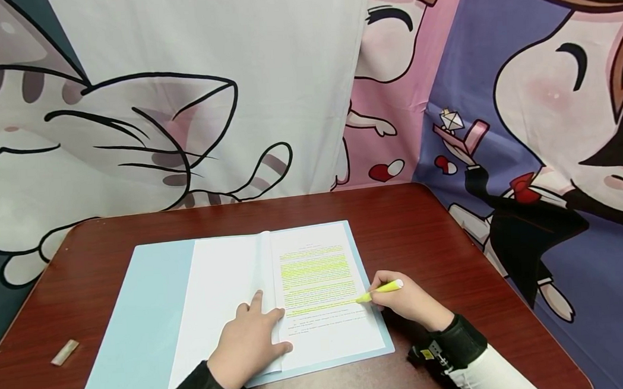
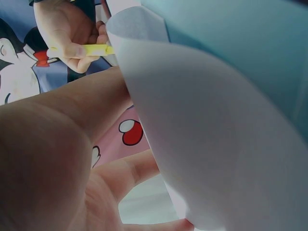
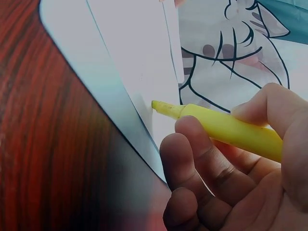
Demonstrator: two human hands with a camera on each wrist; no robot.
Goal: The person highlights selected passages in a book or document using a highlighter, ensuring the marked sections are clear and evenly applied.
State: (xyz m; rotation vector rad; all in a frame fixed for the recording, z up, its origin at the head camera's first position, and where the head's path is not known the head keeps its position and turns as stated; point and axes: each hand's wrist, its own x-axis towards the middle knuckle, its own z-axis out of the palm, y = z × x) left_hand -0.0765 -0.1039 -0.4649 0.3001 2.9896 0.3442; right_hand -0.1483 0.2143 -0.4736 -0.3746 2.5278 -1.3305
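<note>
An open light-blue folder [image 1: 137,324] lies on the dark wooden table [image 1: 443,240]. Its right page [image 1: 322,289] carries printed text with several lines marked yellow. My right hand [image 1: 411,300] grips a yellow highlighter [image 1: 383,289] with its tip on the page's right edge; the right wrist view shows the highlighter [image 3: 226,127] tip touching the paper [image 3: 139,62]. My left hand [image 1: 253,338] lies flat with straight fingers on the pages near the fold, pressing them down. In the left wrist view a curved sheet [image 2: 216,130] rises beside my fingers [image 2: 125,175].
A small pale eraser-like block [image 1: 64,352] lies near the table's left edge. Cartoon-printed curtains [image 1: 203,94] hang behind and to the right of the table. Bare wood shows to the right of the folder and behind it.
</note>
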